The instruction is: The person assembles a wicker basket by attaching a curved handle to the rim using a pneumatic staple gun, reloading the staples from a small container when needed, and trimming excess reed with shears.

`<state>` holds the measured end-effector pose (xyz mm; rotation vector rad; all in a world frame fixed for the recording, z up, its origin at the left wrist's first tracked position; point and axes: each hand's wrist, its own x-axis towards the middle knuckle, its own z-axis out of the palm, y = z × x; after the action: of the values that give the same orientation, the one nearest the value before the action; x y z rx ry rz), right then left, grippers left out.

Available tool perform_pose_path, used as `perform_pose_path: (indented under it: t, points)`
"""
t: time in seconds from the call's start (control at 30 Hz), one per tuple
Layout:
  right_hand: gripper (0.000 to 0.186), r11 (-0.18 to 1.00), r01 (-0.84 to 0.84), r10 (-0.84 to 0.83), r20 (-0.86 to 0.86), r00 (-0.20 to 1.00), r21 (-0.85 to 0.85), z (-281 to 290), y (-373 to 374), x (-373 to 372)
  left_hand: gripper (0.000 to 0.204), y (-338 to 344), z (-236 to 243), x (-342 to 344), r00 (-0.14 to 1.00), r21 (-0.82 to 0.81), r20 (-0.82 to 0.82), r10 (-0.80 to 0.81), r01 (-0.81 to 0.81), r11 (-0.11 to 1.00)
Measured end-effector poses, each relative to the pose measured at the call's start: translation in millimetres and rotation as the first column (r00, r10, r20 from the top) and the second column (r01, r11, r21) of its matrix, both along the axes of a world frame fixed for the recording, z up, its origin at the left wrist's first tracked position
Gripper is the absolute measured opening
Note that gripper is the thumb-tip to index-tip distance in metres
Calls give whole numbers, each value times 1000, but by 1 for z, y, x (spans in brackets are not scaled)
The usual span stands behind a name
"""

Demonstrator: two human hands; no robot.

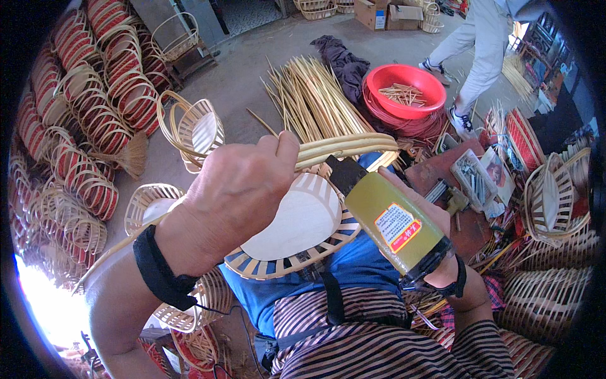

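Note:
Across my lap lies a shallow slatted basket [291, 221] with a pale flat base and a ring of upright wooden slats. My left hand [237, 189] is closed round several pale cane strips [344, 146], which curve over the basket's far side. In my right hand [420, 205] is a yellow-green power tool [396, 221] with a black nose, a black rear end and a label on top. Its nose is close beside the strips; whether it touches them I cannot tell. The tool's body hides most of my right fingers.
Beyond my lap lie a bundle of split sticks [315, 95] and a red basin [404, 95] of short sticks. Red-banded baskets [82, 95] are stacked at left. A parts tray [473, 177] and another basket [552, 196] stand at right. A person's legs [476, 57] are at far right.

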<state>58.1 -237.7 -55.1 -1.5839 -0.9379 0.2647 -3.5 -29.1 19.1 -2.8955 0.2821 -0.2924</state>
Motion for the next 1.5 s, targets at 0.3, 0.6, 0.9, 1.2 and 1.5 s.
perform_pose_path:
  t: [0.3,0.6,0.9,1.2,1.5]
  points:
    - [62,999,-6,11,129,992,-45,12,2,1,23,-1,1,0,1000,-23,-18,-9,8,1000]
    - [58,996,88,-71,378,923,-27,-3,3,-2,23,11,6,7,992,-133,-105,73,-87,987]
    - [58,963,219,-176,250,952,-158,-53,-43,12,49,13,3,6,993,-12,79,92,-91,996]
    - [55,966,257,-249,169,953,-26,-58,-40,6,42,1,4,34,998,73,37,55,-57,996]
    - [38,956,288,-277,149,949,-62,-70,-47,7,51,21,12,7,981,-59,22,194,-193,979]
